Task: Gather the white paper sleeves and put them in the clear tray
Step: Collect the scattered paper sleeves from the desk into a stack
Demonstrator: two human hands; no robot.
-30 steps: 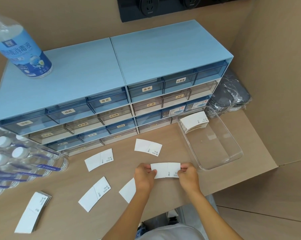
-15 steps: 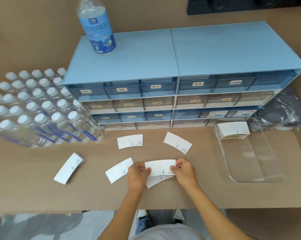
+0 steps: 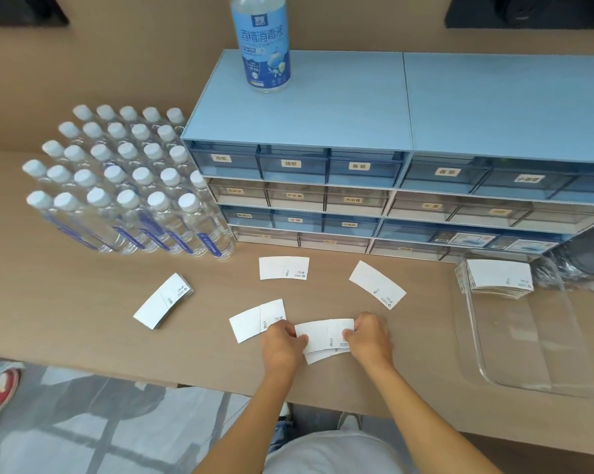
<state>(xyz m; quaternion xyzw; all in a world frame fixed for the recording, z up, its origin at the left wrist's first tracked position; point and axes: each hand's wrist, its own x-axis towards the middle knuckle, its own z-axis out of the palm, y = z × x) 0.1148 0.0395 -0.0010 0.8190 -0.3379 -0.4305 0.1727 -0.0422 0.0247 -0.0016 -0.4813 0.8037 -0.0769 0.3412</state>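
Observation:
My left hand (image 3: pixel 283 345) and my right hand (image 3: pixel 369 336) pinch the two ends of a small stack of white paper sleeves (image 3: pixel 324 336), held just over another sleeve lying on the table. Loose sleeves lie around it: one by my left hand (image 3: pixel 251 321), one further back (image 3: pixel 283 267), one at the right (image 3: pixel 377 283). A thicker bundle of sleeves (image 3: pixel 162 301) rests at the left. The clear tray (image 3: pixel 528 378) stands at the right with a stack of sleeves (image 3: pixel 499 277) in its far end.
A blue drawer cabinet (image 3: pixel 391 186) runs along the back with a disinfectant bottle (image 3: pixel 263 42) on top. Several capped water bottles (image 3: pixel 117 179) stand in a block at the left. A dark plastic-wrapped bundle (image 3: pixel 586 265) lies behind the tray. The table's front edge (image 3: pixel 152 381) is near.
The camera view has swung left, bringing the water bottles into sight. My hands carried the held sleeves down onto another sleeve near the table's front; they still grip both ends.

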